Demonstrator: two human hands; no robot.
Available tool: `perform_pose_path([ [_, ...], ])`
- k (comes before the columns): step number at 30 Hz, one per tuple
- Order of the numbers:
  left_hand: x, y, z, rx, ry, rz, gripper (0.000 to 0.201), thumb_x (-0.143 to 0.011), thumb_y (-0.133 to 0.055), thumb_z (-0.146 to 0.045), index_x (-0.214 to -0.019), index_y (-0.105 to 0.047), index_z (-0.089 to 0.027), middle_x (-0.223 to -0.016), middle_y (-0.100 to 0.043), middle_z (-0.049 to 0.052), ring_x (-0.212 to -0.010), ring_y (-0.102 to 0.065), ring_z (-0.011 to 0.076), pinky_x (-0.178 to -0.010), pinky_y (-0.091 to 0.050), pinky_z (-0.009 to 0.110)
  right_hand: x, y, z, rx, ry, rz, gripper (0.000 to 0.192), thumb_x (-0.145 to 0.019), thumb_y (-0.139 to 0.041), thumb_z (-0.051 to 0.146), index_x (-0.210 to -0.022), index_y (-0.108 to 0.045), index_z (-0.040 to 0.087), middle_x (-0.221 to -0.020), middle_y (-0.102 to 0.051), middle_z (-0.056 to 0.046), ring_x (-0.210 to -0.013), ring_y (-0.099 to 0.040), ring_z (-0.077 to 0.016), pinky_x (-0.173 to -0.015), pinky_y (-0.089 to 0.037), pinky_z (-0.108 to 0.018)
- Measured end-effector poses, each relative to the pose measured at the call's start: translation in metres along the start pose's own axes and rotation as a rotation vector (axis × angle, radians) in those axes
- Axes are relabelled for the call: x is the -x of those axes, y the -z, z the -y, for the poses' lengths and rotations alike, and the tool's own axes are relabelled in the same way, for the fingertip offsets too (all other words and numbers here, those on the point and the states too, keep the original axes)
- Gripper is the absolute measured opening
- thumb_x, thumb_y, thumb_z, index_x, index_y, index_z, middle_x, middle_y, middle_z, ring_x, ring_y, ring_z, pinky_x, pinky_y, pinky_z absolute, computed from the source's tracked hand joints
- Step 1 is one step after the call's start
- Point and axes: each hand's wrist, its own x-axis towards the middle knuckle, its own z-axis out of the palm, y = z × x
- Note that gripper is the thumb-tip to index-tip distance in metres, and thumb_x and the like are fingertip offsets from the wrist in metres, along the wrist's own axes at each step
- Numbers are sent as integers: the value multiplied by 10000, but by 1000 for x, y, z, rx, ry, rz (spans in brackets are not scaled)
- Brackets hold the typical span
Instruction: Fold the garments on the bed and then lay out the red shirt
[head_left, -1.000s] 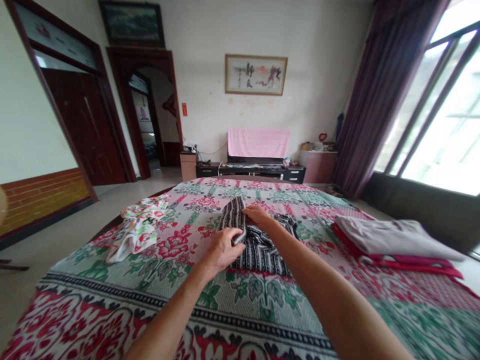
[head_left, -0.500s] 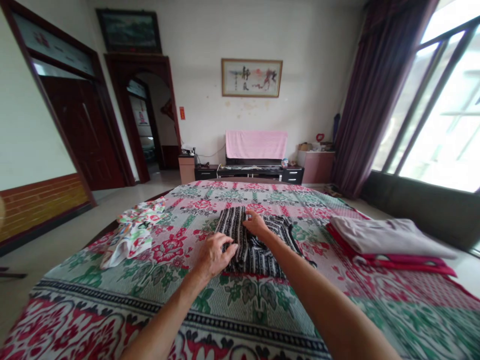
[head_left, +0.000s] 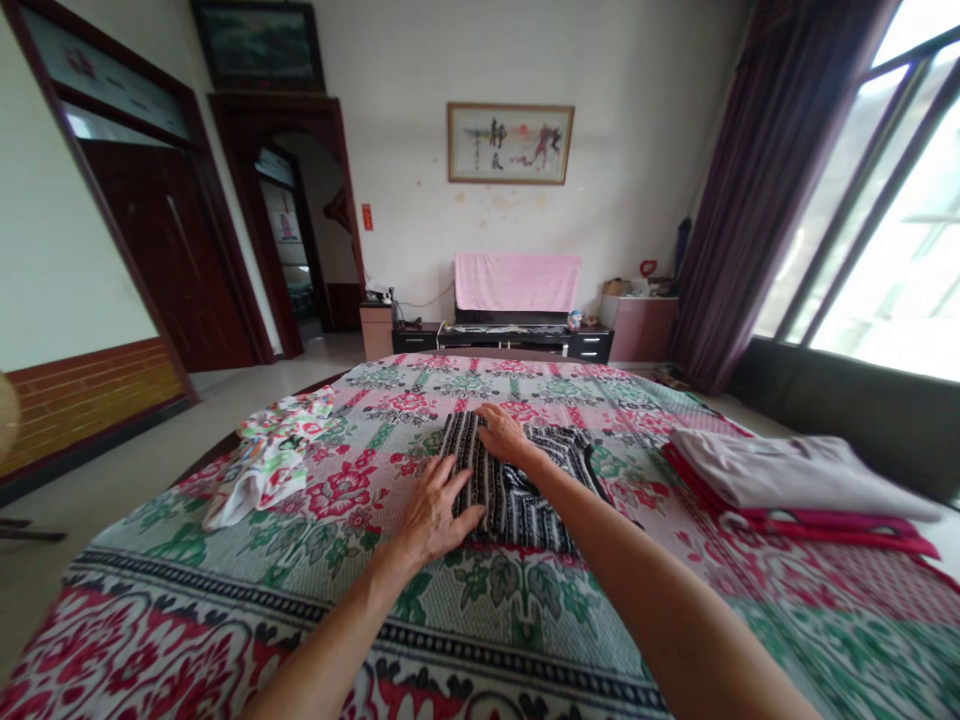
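Note:
A black-and-white striped garment point(head_left: 555, 500), partly folded, lies flat in the middle of the flower-patterned cloth point(head_left: 345, 570) that covers the table. My left hand point(head_left: 439, 510) rests at the garment's left edge, fingers spread, thumb and fingertips touching the fabric. Farther up, my right hand point(head_left: 506, 437) lies on the garment's upper left part, its fingers bent a little over the stripes. The right forearm crosses above the garment and hides some of its right half. Whether the right fingertips pinch any fabric is hard to see.
To the left lies a crumpled white garment with a colourful print point(head_left: 277, 450). A folded stack with a pale grey garment point(head_left: 787, 470) over red cloth point(head_left: 832, 530) sits on the right. Beyond the table stands a low black cabinet point(head_left: 416, 342) with a pink towel point(head_left: 517, 282) above it.
My left hand has opened, its fingers spreading and flattening at the garment's edge. The right hand has shifted slightly left and up along the garment. The view has tilted a little.

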Motion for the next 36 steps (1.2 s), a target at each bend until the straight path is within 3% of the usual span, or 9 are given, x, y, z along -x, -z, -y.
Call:
perform_pose_path([
  [4,5,-4,4,19,2,68,595,-857,-493,-559,-1312,-563,-181,-1470,-409,141,-1382,-307,326,-1118,-315,511,5,-12,-13,31,8,152,423,-937,-383,337,-1334,-491,238,-1436,-456,-88,-1307,-391,-254,-1041,-320,-528],
  [11,7,-8,4,11,-16,67,608,-847,-504,-565,-1309,-568,-175,-1473,-404,140,-1380,-301,331,-1121,-315,505,7,-23,-23,5,-42,190,434,-945,-354,391,-1330,-495,248,-1445,-454,-82,-1288,-425,-256,-1028,-332,-521],
  [16,8,-8,3,-5,-12,16,623,-836,-521,-566,-1312,-563,-165,-1475,-398,143,-1376,-305,337,-1123,-307,503,16,-4,-25,-36,-99,73,421,-929,-386,342,-1311,-510,216,-1374,-527,-90,-1240,-484,-241,-1000,-384,-425],
  [21,6,2,-8,-65,-94,-21,517,-833,-569,-451,-1284,-583,-199,-1444,-448,124,-1353,-340,334,-1101,-316,511,45,28,-62,76,-336,-45,453,-848,-457,219,-1292,-542,192,-1344,-546,-118,-1183,-538,-265,-979,-400,-406],
  [28,-6,17,-53,-81,-299,46,312,-855,-471,-142,-1075,-685,-200,-1261,-589,102,-1169,-520,243,-1014,-400,413,70,50,-130,111,-550,-23,461,-831,-483,214,-1260,-579,75,-1154,-662,-196,-1088,-611,-274,-883,-442,-306],
  [32,-22,8,-89,-82,-355,150,249,-867,-483,-174,-978,-706,-192,-1099,-643,85,-1010,-580,211,-947,-437,377,62,53,-147,80,-574,22,447,-857,-468,248,-1257,-584,86,-1071,-703,-159,-1009,-648,-245,-817,-452,-263],
  [36,-36,-8,-128,-55,-387,238,247,-856,-562,-351,-991,-696,-193,-1028,-645,70,-969,-580,215,-909,-457,352,49,53,-155,47,-549,38,398,-863,-481,275,-1193,-635,114,-1042,-714,-133,-981,-646,-228,-789,-441,-239],
])
